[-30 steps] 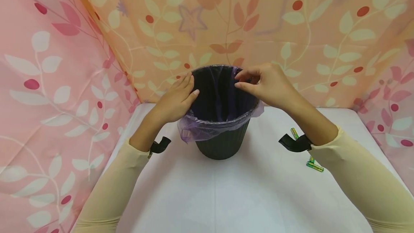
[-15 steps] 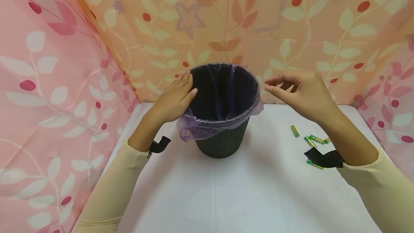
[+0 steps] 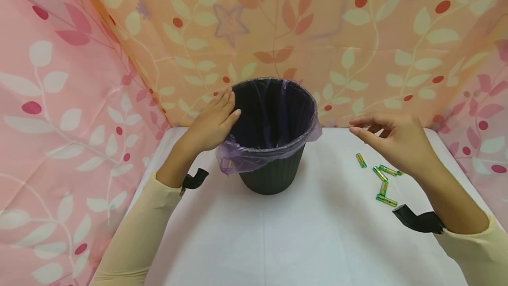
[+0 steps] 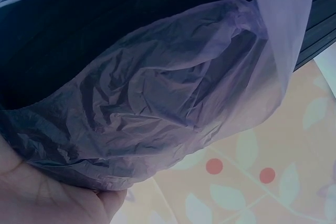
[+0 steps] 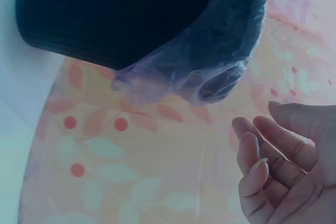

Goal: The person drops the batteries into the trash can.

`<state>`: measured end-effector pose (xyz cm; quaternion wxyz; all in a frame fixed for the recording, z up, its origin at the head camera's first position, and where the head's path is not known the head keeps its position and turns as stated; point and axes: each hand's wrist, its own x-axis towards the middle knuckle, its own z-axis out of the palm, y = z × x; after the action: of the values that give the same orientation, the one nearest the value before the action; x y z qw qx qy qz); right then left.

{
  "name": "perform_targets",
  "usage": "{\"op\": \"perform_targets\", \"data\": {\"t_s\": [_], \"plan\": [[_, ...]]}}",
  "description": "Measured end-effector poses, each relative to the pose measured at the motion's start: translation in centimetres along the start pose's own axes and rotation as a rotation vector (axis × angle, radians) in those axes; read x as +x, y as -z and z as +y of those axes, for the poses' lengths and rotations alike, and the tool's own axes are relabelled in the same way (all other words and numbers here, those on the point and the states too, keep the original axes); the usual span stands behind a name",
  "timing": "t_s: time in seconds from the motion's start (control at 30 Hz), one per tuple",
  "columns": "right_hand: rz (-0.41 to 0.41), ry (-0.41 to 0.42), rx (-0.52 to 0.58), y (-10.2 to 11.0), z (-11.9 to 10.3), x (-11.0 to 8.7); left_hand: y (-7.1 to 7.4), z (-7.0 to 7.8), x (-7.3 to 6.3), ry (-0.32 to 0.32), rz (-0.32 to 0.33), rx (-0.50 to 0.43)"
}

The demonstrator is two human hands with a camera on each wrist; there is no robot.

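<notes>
A black waste bin (image 3: 271, 178) stands upright on the table, lined with a thin purple bin bag (image 3: 254, 161) folded over its rim. My left hand (image 3: 212, 122) rests on the bin's left rim, fingers straight. In the left wrist view that palm lies against the crinkled bag (image 4: 152, 98). To the right of the bin, my right hand (image 3: 397, 140) hangs in the air above the table, its fingers loosely bent with nothing in them; the right wrist view shows the same hand (image 5: 289, 166) apart from the bag. Below it lie several green-and-yellow batteries (image 3: 380, 174).
A white cloth covers the table (image 3: 246, 242). Behind it hangs an orange leaf-patterned curtain (image 3: 317, 34), with a pink one (image 3: 71, 114) on the left and more at the right. Black camera mounts (image 3: 418, 220) stick out from both wrists.
My right hand has drawn away from the bin's right rim, moving right and down toward the batteries, and more of them show now. My left hand has stayed on the rim.
</notes>
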<state>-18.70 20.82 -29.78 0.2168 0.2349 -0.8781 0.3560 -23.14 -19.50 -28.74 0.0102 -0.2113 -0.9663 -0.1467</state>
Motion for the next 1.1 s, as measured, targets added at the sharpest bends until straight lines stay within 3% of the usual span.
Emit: {"op": "perform_targets", "data": {"t_s": [0.23,0.47,0.7,1.1], "plan": [[-0.024,-0.072,-0.031,-0.4,1.5,-2.3,-0.1,0.0,0.1,-0.007,0.008,-0.006],[-0.065,-0.23,-0.015,-0.4,2.5,-4.4,0.1,0.2,0.2,-0.012,0.017,0.001],[-0.094,-0.239,-0.038,-0.9,3.7,-6.3,0.1,0.1,0.2,-0.01,0.012,0.006],[-0.115,-0.33,-0.1,-1.8,5.8,-9.9,0.0,0.0,0.0,-0.009,0.015,-0.006]]}}
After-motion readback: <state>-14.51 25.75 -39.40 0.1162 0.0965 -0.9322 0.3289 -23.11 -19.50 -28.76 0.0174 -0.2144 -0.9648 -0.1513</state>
